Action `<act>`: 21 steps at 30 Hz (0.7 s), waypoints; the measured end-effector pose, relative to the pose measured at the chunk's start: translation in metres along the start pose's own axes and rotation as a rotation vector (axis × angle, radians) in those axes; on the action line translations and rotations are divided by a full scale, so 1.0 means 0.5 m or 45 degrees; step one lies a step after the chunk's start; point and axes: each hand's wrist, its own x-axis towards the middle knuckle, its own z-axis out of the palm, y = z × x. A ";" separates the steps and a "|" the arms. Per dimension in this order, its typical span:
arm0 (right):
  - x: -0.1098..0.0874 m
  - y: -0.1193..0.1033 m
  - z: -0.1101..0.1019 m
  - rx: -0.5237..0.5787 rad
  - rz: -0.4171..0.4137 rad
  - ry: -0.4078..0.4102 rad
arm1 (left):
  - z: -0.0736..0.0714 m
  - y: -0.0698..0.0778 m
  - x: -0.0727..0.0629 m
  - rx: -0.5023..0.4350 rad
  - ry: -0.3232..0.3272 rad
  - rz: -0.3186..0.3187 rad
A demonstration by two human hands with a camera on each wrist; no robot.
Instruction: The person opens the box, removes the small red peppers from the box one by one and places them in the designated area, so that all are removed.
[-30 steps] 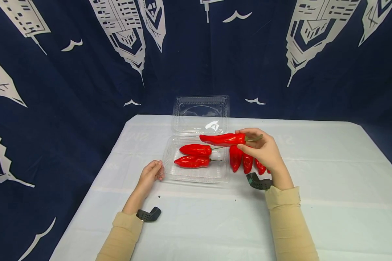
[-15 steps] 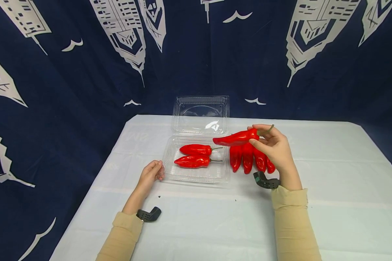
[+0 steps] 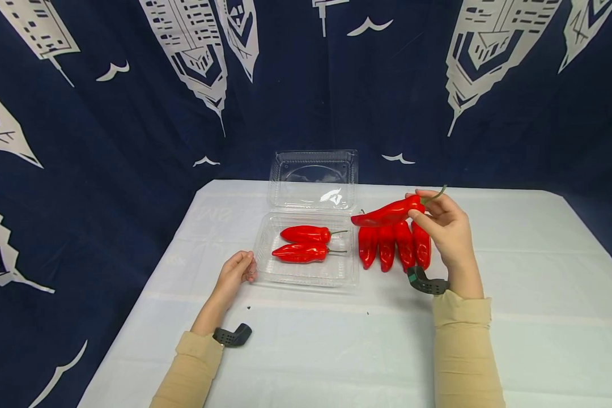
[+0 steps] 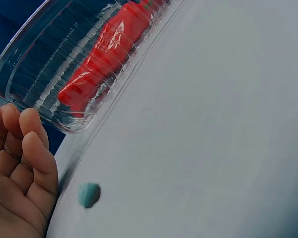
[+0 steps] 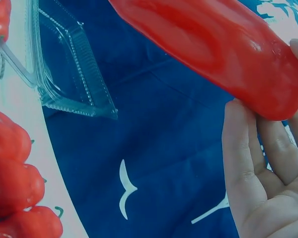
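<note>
My right hand [image 3: 446, 229] grips a glossy red pepper [image 3: 387, 213] by its stem end, raised over a row of several red peppers [image 3: 386, 249]. Its tip points left and its green stem sticks up past my fingers. In the right wrist view the pepper [image 5: 213, 52] lies against my fingertips. My left hand [image 3: 236, 269] holds the left edge of a clear plastic clamshell container [image 3: 311, 276], thumb and fingertips right at its rim. Two red peppers [image 3: 301, 253] lie side by side in the container, stems to the right.
The container's hinged lid [image 3: 311, 195] stands open behind it, toward the back edge of the white-covered table [image 3: 306, 351]. A dark blue printed curtain [image 3: 306, 102] hangs behind. Small dark specks dot the cloth in front of the container.
My right hand has moved right with the pepper, from over the container's right side to over the row, and the pepper now tilts stem-up. My left hand has stayed put.
</note>
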 end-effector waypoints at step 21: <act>-0.004 0.000 -0.049 0.098 0.021 0.233 | -0.001 -0.002 0.000 -0.017 -0.002 0.002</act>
